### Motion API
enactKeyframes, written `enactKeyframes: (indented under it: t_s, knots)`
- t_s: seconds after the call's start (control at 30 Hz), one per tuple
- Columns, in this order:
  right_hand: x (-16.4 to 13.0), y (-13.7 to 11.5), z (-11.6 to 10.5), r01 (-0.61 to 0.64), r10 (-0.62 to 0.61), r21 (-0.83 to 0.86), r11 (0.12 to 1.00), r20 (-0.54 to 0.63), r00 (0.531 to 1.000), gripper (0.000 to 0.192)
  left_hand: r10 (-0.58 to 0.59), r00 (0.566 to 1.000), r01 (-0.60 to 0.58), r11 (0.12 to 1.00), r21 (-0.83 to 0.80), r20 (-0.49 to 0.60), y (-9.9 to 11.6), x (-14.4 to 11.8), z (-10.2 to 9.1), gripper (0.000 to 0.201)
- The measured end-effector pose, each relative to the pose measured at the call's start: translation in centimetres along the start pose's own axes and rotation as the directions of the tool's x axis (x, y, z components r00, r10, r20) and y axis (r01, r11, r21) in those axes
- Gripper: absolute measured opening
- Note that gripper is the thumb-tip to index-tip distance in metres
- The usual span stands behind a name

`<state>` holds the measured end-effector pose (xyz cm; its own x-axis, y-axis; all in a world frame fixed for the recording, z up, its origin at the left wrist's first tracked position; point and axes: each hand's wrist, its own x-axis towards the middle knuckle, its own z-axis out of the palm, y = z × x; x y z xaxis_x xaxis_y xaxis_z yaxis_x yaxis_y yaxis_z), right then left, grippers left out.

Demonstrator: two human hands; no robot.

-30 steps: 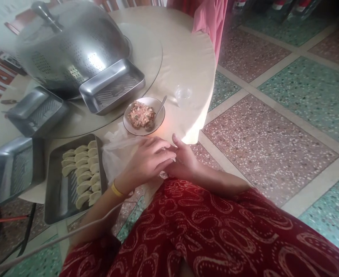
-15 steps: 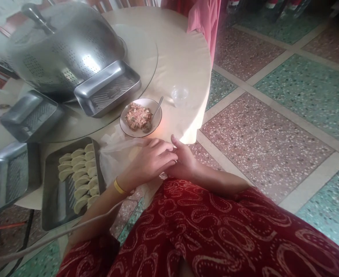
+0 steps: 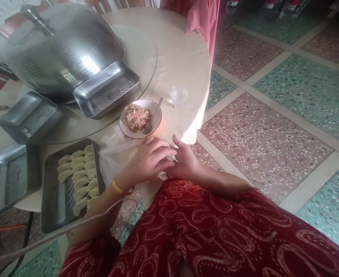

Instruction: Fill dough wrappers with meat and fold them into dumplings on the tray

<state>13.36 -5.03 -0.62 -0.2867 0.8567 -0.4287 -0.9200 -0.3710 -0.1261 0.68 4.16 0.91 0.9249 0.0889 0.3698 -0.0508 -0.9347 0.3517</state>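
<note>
My left hand (image 3: 149, 159), with a yellow band at the wrist, reaches over to my right hand (image 3: 186, 161) in front of my body. Its fingers are bent and meet the right fingers, while the right thumb points up. A pale sliver shows between the hands, too small and covered to name. Just beyond them stands a bowl (image 3: 123, 129) of minced filling (image 3: 138, 117) with a spoon (image 3: 158, 105) in it. Beside my left wrist lies a thin plastic bag (image 3: 111, 159). Folded dumplings (image 3: 79, 175) line up in rows in a metal tray (image 3: 49, 196) left of my forearm.
A large perforated steel pot (image 3: 71, 50) stands on the glass turntable (image 3: 148, 50). A metal tray (image 3: 106, 90) leans near it, with other trays (image 3: 27, 115) further left. A clear cup (image 3: 178, 95) stands near the table's right edge. A cable (image 3: 100, 215) crosses my left forearm.
The fingers of my left hand have spread slightly apart over my right hand. Both hands stay in nearly the same place; the bowl, trays and dumplings have not moved.
</note>
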Motion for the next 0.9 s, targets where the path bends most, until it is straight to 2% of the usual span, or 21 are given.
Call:
enactKeyframes:
  t_s: [0.1, 0.2, 0.37, 0.43, 0.63, 0.9]
  knots:
    - [0.14, 0.14, -0.18, 0.039, -0.039, -0.008, 0.999, 0.022, 0.999, 0.058, -0.023, 0.999, 0.024, 0.999, 0.021, -0.039, 0.07, -0.31, -0.14, 0.021]
    - [0.38, 0.35, -0.55, 0.052, -0.051, -0.026, 0.998, 0.049, 0.998, 0.058, 0.036, 0.998, -0.031, 0.996, 0.089, -0.055, 0.35, -0.25, -0.06, 0.019]
    - [0.39, 0.41, -0.95, 0.057, -0.055, -0.056, 0.997, 0.042, 0.998, 0.060, 0.099, 0.995, -0.094, 0.970, 0.225, -0.011, 0.57, 0.11, 0.07, 0.024]
    - [0.27, 0.31, -0.82, 0.046, -0.045, -0.044, 0.998, 0.021, 0.999, 0.060, 0.098, 0.995, -0.096, 0.970, 0.221, 0.001, 0.45, 0.12, 0.10, 0.026]
    - [-0.02, 0.10, -0.07, -0.020, 0.021, 0.034, 0.999, -0.048, 0.999, 0.063, 0.035, 0.998, -0.028, 0.993, 0.117, -0.053, -0.12, -0.28, 0.31, 0.023]
    - [0.14, 0.24, -0.39, 0.004, -0.005, -0.018, 1.000, -0.014, 1.000, 0.068, 0.078, 0.997, -0.075, 0.983, 0.167, -0.010, 0.47, 0.32, 0.55, 0.027]
